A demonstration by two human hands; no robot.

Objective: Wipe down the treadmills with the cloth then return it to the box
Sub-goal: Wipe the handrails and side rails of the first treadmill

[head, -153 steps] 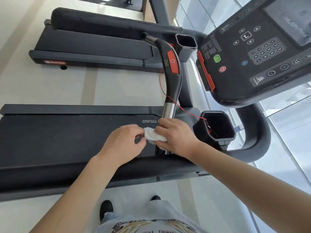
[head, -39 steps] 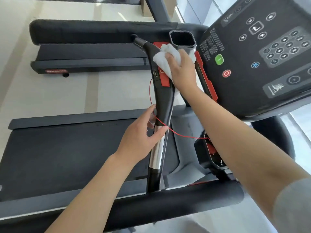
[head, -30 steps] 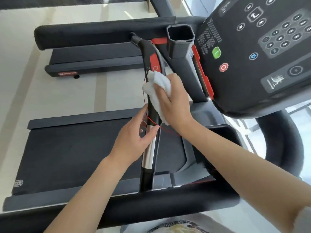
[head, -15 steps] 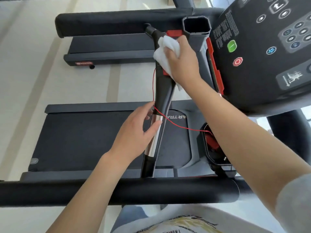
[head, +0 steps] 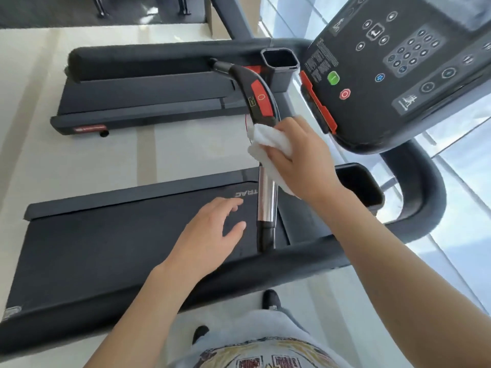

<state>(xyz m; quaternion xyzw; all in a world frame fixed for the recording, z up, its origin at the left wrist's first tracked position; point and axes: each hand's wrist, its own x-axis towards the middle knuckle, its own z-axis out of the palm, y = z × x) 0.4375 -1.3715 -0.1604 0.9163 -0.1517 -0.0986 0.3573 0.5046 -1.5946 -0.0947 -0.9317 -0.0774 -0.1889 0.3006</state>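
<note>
Gripping the cloth (head: 268, 144) against the handlebar (head: 266, 197), right hand (head: 300, 158); left hand (head: 212, 235) hovers spread.

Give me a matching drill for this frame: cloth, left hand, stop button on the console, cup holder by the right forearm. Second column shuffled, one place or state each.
Things:
1. cloth
2. left hand
3. stop button
4. cup holder

Places or states:
A. red, on the dark console face below the green button
B. open, fingers spread over the belt, holding nothing
C. white, wrapped round the handlebar in the right hand
D. black, to the right of the right forearm

Pairs: 1-C, 2-B, 3-A, 4-D
</note>
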